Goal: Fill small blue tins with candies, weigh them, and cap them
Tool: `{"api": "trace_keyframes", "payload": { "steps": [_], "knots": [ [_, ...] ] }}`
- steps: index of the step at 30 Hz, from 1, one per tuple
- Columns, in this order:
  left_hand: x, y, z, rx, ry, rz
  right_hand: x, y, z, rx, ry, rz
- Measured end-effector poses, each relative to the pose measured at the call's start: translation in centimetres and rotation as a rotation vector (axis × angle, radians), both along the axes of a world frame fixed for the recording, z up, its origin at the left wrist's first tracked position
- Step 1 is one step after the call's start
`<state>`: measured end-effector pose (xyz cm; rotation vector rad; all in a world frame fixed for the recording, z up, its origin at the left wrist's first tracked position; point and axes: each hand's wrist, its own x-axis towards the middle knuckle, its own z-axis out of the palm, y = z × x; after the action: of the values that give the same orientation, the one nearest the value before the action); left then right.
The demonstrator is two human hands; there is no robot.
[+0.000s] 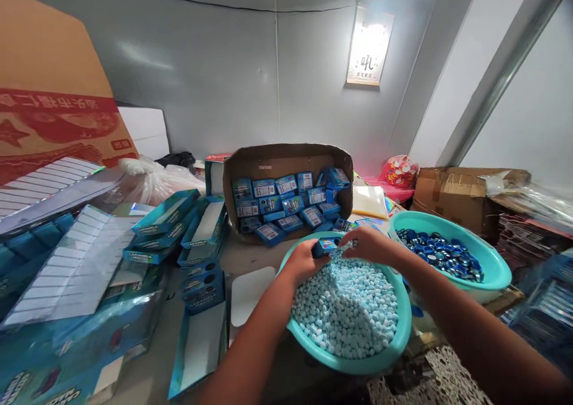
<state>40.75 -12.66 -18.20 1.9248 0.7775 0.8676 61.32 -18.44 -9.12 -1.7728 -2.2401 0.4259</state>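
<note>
Over the far side of a turquoise basin (405, 333), my left hand (304, 262) is closed around a small blue box (325, 247). The basin is heaped with pale blue and white candies (344, 309). My right hand (364, 244) is at the box's right end, fingers bent together around a cluster of the small candies (347, 249). Just behind the hands, a cardboard carton (286, 154) lies with its opening towards me, holding many small blue boxes (293, 204).
A second turquoise basin (496, 268) with shiny dark-blue pieces (441, 254) stands at the right. Blue display trays (201, 333) are stacked at the left, by white divider sheets (67, 268). A white lid (250, 294) lies beside the near basin. Brown cartons (465, 193) stand back right.
</note>
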Motion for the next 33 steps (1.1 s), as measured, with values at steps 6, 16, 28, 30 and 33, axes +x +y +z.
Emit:
{"api": "trace_keyframes", "payload": {
  "steps": [6,16,28,30,33],
  "knots": [
    [0.1,-0.2,0.2,0.001,-0.025,-0.058,-0.9,1.8,3.1,-0.025,-0.243,0.085],
    [0.0,0.1,0.1,-0.028,-0.099,-0.094,-3.9,3.3,5.8,-0.076,-0.484,0.167],
    [-0.1,0.0,0.3,-0.055,-0.129,-0.087,-1.8,4.4,3.7,-0.012,-0.37,0.192],
    [-0.1,0.1,0.3,-0.067,-0.137,-0.084,-1.5,4.4,3.4,0.028,-0.34,0.239],
    [-0.2,0.2,0.3,-0.082,-0.149,-0.082,-1.1,4.2,3.4,0.062,-0.253,0.255]
  ]
}}
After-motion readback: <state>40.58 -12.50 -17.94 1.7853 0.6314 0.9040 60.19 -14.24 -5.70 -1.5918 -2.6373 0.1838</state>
